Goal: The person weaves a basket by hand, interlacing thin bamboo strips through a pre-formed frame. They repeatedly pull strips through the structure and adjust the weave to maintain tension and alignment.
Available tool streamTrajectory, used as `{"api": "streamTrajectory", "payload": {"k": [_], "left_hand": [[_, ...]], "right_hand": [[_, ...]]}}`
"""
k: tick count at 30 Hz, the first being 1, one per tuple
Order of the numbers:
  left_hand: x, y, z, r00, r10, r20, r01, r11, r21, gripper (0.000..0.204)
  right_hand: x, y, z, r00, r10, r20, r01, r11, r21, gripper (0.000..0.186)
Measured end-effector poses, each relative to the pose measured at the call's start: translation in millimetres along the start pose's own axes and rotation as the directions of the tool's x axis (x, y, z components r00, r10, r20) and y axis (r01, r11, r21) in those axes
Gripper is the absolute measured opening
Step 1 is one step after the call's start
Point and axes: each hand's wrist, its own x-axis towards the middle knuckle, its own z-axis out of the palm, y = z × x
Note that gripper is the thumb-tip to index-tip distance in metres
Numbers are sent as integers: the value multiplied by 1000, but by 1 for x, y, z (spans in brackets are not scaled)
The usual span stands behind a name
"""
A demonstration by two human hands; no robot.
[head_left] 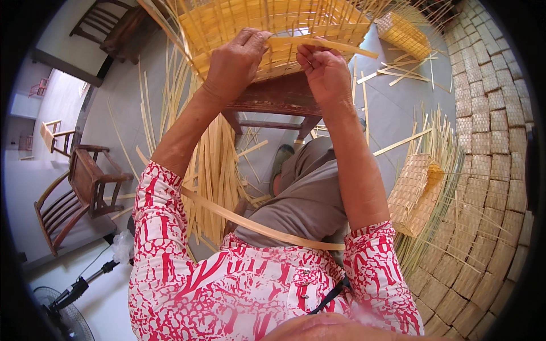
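Observation:
A large yellow woven basket (207,25) with upright splints around its wall rests on a dark wooden stool (278,101) in front of me. My left hand (236,62) is closed at the near side of the basket, its fingertips on one end of a flat bamboo strip (354,49). That strip runs rightward along the weave and sticks out past the basket's side. Thumb and fingers of my right hand (327,68) pinch the strip's lower edge farther along. Another long bamboo strip (261,227) curves across my lap.
Loose bamboo strips (219,176) spread over the floor left of the stool. Finished-looking stacked baskets (478,187) line the right side. A small basket (418,193) and a yellow one (409,37) stand nearby. Left are a wooden chair (91,184) and a fan (65,312).

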Motion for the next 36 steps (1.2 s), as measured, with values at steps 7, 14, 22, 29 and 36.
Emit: {"api": "streamTrajectory", "payload": {"k": [7,14,22,29,36], "left_hand": [[6,-6,-4,987,-133,91,160,873,-460,15],[7,-16,-17,979,-105,173,187,793,-580,11],[7,-17,-1,964,-170,205,262,744,-615,10],[7,-5,6,943,-317,106,323,785,-529,12],[14,9,20,967,-254,21,255,966,-47,8]], "right_hand": [[19,1,-13,886,98,452,-258,916,307,20],[-13,-12,49,836,-106,538,327,883,-335,43],[3,-3,38,750,-413,517,658,551,-513,17],[-19,-10,37,993,-117,35,119,992,-51,13],[-24,1,38,980,-138,141,137,990,20,15]]}}
